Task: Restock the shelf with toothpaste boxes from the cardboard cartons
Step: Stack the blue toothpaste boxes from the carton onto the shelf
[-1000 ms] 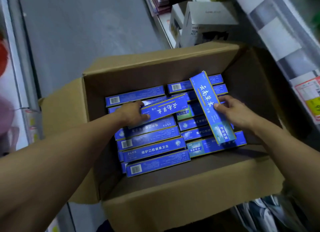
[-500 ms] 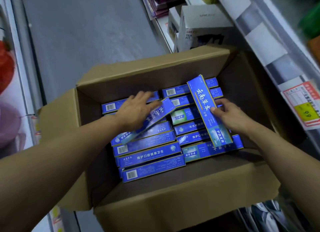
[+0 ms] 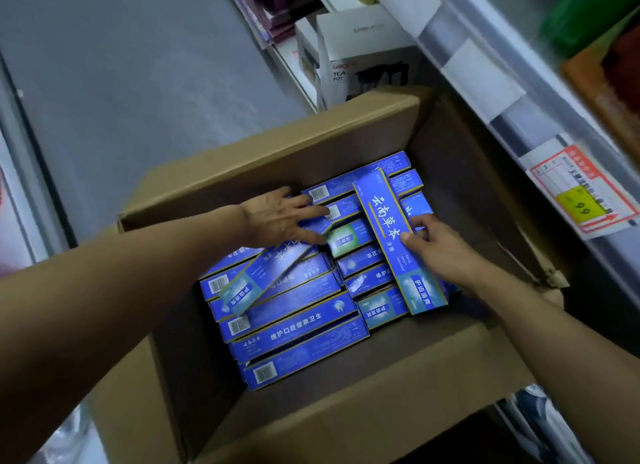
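Observation:
An open cardboard carton (image 3: 349,425) stands on the floor, filled with several blue toothpaste boxes (image 3: 298,328) lying in rows. My right hand (image 3: 440,245) grips one blue box (image 3: 391,235) that stands lengthwise across the right rows. My left hand (image 3: 280,218) lies with fingers spread on top of a second blue box (image 3: 266,276), which sits slanted over the left rows. Whether the left hand grips this box or only presses on it is unclear.
The shelf edge (image 3: 512,117) runs along the right with a red and yellow price tag (image 3: 578,197). White product boxes (image 3: 360,55) stand on a low shelf beyond the carton. Grey floor (image 3: 138,65) stretches to the left.
The left hand's box has swung from nearly level to a steep slant, its far end pushed toward the carton's back. The right hand keeps its box. The view has shifted toward the shelf.

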Demonstrator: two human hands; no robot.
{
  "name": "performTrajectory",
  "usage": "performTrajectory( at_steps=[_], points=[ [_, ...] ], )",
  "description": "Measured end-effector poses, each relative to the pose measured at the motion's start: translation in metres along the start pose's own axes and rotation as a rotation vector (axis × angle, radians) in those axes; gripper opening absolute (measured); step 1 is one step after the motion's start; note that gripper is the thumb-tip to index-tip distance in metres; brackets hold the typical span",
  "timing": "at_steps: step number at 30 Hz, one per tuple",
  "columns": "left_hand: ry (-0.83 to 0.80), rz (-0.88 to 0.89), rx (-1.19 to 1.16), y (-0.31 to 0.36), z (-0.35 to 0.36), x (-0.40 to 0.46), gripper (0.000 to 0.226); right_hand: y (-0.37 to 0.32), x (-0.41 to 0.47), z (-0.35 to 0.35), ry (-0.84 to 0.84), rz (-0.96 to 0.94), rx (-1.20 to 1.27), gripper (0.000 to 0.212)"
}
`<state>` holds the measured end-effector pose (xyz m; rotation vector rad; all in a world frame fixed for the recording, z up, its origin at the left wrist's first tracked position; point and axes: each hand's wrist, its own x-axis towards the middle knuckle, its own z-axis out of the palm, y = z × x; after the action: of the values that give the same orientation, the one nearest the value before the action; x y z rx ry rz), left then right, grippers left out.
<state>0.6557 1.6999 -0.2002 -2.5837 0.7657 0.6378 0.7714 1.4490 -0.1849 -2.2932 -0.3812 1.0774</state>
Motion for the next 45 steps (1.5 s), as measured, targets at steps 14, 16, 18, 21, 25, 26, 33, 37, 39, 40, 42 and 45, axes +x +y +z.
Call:
performTrajectory(
  at_steps=[14,16,18,21,25,26,33,37,39,40,42,45],
  points=[
    [-0.122,-0.137,-0.056,0.008,0.015,-0.031,0.09,-0.029,-0.061,0.054,0.299,0.206,0.288,0.035],
    [-0.121,-0.13,-0.128,0.011,0.02,-0.033,0.093,-0.035,-0.069,0.063,0.313,0.211,0.3,0.036],
    [-0.113,-0.082,-0.253,0.014,0.023,-0.033,0.087,-0.039,-0.071,0.069,0.316,0.212,0.289,0.036],
    [-0.134,-0.089,-0.448,0.016,0.025,-0.028,0.074,-0.04,-0.067,0.073,0.309,0.218,0.218,0.036],
    [-0.149,-0.147,-0.639,0.017,0.032,-0.026,0.067,-0.038,-0.065,0.076,0.334,0.229,0.278,0.028],
    [-0.133,-0.169,-0.646,0.018,0.032,-0.028,0.063,-0.038,-0.066,0.076,0.335,0.234,0.304,0.028],
    [-0.154,-0.306,-0.824,0.011,0.014,-0.035,0.062,-0.039,-0.079,0.067,0.406,0.232,0.395,0.032],
    [-0.148,-0.385,-0.791,0.004,-0.007,-0.045,0.045,-0.056,-0.095,0.055,0.441,0.178,0.313,0.041],
    [-0.111,-0.399,-0.763,-0.001,-0.02,-0.052,0.046,-0.065,-0.106,0.047,0.464,0.162,0.276,0.041],
    [-0.087,-0.397,-0.767,-0.003,-0.029,-0.056,0.049,-0.069,-0.114,0.042,0.478,0.155,0.266,0.041],
    [-0.037,-0.378,-0.798,-0.009,-0.05,-0.065,0.057,-0.077,-0.13,0.033,0.501,0.145,0.255,0.039],
    [0.003,-0.329,-0.843,-0.018,-0.084,-0.078,0.054,-0.088,-0.16,0.014,0.524,0.131,0.219,0.035]
  ],
)
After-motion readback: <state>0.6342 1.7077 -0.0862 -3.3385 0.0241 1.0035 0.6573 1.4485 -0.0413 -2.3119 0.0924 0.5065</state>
